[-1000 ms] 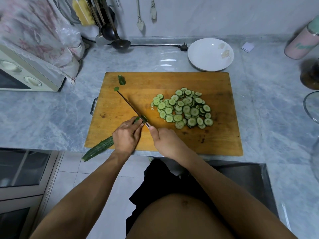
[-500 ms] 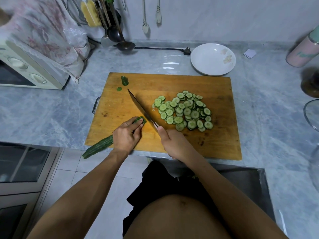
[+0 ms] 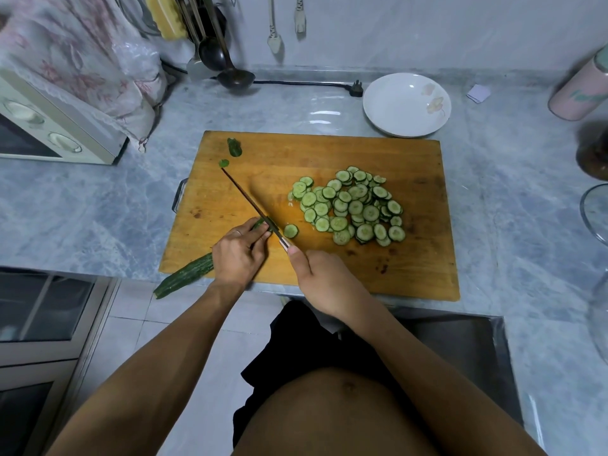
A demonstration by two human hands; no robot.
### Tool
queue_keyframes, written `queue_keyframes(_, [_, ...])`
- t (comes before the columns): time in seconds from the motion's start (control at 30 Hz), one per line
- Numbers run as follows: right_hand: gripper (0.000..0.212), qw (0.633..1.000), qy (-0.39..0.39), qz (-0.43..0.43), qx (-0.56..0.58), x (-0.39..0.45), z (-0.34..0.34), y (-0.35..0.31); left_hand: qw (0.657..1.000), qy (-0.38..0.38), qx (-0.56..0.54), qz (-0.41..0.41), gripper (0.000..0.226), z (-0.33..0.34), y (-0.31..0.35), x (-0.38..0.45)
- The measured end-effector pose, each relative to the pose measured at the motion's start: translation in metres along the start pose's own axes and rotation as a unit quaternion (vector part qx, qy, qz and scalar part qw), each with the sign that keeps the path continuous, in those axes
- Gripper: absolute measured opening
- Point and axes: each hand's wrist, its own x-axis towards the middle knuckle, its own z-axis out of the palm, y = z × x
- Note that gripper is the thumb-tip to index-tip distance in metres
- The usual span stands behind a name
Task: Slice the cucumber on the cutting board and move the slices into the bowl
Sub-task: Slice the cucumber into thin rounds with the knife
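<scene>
A dark green cucumber (image 3: 186, 274) lies across the near left edge of the wooden cutting board (image 3: 329, 153), its tail hanging over the counter edge. My left hand (image 3: 238, 255) grips it with curled fingers close to its cut end. My right hand (image 3: 324, 281) holds the knife (image 3: 251, 205), whose blade stands edge-down on the cucumber's cut end. One fresh slice (image 3: 291, 231) lies just right of the blade. A pile of several slices (image 3: 352, 205) covers the board's middle right. The white bowl (image 3: 407, 105) stands behind the board with nothing in it.
Two small green cucumber scraps (image 3: 234, 147) lie at the board's far left corner. A microwave (image 3: 49, 126) under a floral cloth stands left. Ladles (image 3: 230, 74) hang at the back by a black power cord. A pink canister (image 3: 582, 90) and a glass lid (image 3: 595, 212) sit right.
The knife lifted and tilted, then came down edge-on through the cucumber's end. One new slice now lies beside the blade. My left hand kept its hold.
</scene>
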Motion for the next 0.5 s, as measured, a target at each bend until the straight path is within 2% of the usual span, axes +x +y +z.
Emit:
queue_keyframes(0.2, [0.060, 0.999, -0.001, 0.029, 0.031, 0.010, 0.001, -0.003, 1.000, -0.002, 0.017, 0.014, 0.031, 0.007, -0.004, -0.002])
queue_keyframes(0.4, [0.055, 0.999, 0.005, 0.050, 0.011, 0.023, 0.018, -0.004, 1.000, -0.007, 0.020, -0.001, 0.034, 0.008, -0.007, -0.002])
queue_keyframes(0.5, [0.058, 0.999, 0.020, 0.040, 0.002, 0.024, 0.009, -0.002, 1.000, -0.002, 0.004, -0.005, 0.022, 0.008, -0.004, -0.002])
